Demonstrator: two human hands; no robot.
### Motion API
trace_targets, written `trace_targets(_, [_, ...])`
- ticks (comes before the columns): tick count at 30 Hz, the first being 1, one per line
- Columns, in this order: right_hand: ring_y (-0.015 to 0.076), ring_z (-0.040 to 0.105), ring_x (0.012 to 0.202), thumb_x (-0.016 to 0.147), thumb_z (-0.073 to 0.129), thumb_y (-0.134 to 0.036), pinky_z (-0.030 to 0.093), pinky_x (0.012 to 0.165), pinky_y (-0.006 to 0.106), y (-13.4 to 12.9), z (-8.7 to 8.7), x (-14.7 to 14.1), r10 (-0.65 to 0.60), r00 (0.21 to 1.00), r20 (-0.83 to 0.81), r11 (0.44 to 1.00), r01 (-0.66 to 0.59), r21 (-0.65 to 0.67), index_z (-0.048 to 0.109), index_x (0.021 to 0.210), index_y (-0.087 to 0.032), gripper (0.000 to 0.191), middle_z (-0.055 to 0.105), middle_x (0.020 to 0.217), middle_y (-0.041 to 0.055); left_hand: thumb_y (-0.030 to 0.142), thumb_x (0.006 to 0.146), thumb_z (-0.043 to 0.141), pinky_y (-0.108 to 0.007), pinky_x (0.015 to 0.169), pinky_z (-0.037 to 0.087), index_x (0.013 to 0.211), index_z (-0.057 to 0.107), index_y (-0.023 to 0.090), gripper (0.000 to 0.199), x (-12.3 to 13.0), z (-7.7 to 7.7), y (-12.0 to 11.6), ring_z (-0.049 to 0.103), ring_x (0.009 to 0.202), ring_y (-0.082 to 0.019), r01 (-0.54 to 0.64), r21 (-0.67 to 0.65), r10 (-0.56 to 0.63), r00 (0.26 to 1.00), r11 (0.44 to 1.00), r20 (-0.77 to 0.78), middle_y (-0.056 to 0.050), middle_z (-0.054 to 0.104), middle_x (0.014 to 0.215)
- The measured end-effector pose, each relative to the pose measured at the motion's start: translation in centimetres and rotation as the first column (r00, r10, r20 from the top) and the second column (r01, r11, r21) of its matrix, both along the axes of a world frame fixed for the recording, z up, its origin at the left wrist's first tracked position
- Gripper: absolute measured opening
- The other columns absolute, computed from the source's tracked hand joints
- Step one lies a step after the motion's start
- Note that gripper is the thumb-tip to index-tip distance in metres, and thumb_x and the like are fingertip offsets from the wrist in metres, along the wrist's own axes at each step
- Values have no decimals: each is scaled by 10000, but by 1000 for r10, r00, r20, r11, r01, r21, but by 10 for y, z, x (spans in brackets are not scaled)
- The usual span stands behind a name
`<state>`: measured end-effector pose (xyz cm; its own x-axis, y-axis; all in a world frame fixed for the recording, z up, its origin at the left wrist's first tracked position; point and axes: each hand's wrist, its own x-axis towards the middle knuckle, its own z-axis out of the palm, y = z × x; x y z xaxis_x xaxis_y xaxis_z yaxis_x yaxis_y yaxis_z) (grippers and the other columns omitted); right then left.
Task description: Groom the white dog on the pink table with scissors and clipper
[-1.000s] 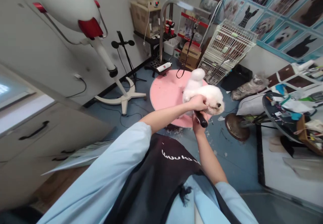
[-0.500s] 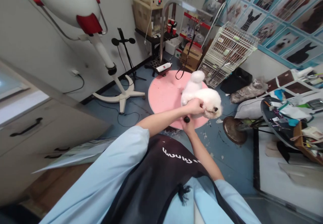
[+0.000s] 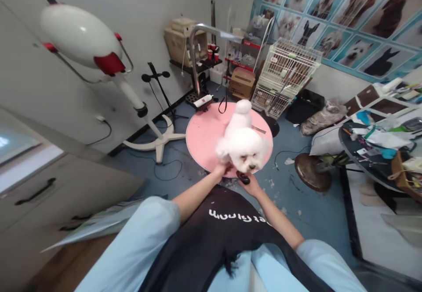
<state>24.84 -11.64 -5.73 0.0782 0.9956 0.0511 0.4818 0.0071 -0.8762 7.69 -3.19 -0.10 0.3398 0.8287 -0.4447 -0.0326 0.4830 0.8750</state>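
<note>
A fluffy white dog [image 3: 245,145] stands on the round pink table [image 3: 204,134], its face turned toward me and down. My left hand [image 3: 223,169] is at the table's near edge, under the fur on the left side of the dog's head; its fingers are mostly hidden there. Closed around a black clipper [image 3: 243,178], my right hand [image 3: 252,185] is just below the dog's muzzle. The clipper's working end is hard to make out. A metal comb [image 3: 259,129] lies on the table beside the dog's body.
A metal grooming arm [image 3: 194,59] rises behind the table, with a black loop [image 3: 223,105] hanging down. At left stands a white dryer on a wheeled stand [image 3: 159,145]. Wire cages [image 3: 286,70] are behind; a round stool [image 3: 311,172] and a cluttered side table [image 3: 351,151] stand right.
The dog has turned its head from the right to face me. My left hand has moved from its head down and left; my right hand has lowered slightly with the clipper. The view has shifted.
</note>
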Motion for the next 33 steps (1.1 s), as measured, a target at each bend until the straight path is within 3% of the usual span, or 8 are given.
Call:
trace_targets(3, [293,726,890,651,724,-394,580,863,460,-29,-24,16,-105,991,-87,994,101,-43,707,911,-237,304,794,953,75,525,825,688,-331,708,519,853,676,174,352,24,4,-14,617,763,-205,130,-189,-55,932,973,358,-110,700,822])
trace_targets(7, [291,717,883,613,724,-410,563,902,482,-56,-36,43,-195,966,-171,977,175,-124,702,888,-228,331,786,944,78,412,822,736,-276,711,534,1059,669,196,327,54,26,-11,651,886,-185,38,-463,318,677,886,664,-92,725,1082])
trace_targets(13, [250,681,731,547,808,-439,578,735,417,-63,-35,59,-234,924,-302,948,148,-281,678,908,-230,436,754,829,41,385,898,666,-262,651,510,1050,623,189,252,52,16,10,634,811,-164,-170,-460,419,746,871,518,-71,698,965])
trace_targets(16, [242,693,698,510,874,-428,588,672,395,-62,-31,60,-236,863,-447,935,76,-347,675,924,-242,495,759,851,33,381,802,780,-233,596,435,889,628,178,269,43,-6,-6,547,663,-113,-256,-329,358,884,909,302,-39,647,770])
trace_targets(19, [252,720,673,491,915,-420,611,658,413,-59,-27,64,-283,800,-529,912,52,-408,692,957,-246,545,774,875,40,279,614,914,-216,565,359,795,670,150,329,40,-19,-37,515,647,-88,-303,-241,354,912,922,208,-58,700,793])
trace_targets(23, [278,750,672,472,943,-423,641,686,457,-54,-25,69,-298,783,-546,899,37,-437,718,964,-229,575,792,865,61,379,648,892,-207,593,371,750,656,132,357,49,3,-56,482,600,-67,-518,-35,514,837,855,187,-26,678,700])
trace_targets(28, [225,731,629,498,954,-453,643,682,414,-41,-17,61,-260,762,-593,902,-27,-431,735,969,-211,573,791,834,46,351,813,732,-204,557,325,720,602,135,269,55,45,-43,428,554,-54,-656,-26,653,746,754,132,-33,690,729])
trace_targets(33, [210,716,637,532,947,-475,642,661,400,-30,-8,43,-204,742,-639,936,-43,-348,729,965,-223,547,798,876,46,227,764,711,-225,594,363,729,572,155,160,63,41,-46,447,591,-86,-566,63,566,824,822,19,15,548,621])
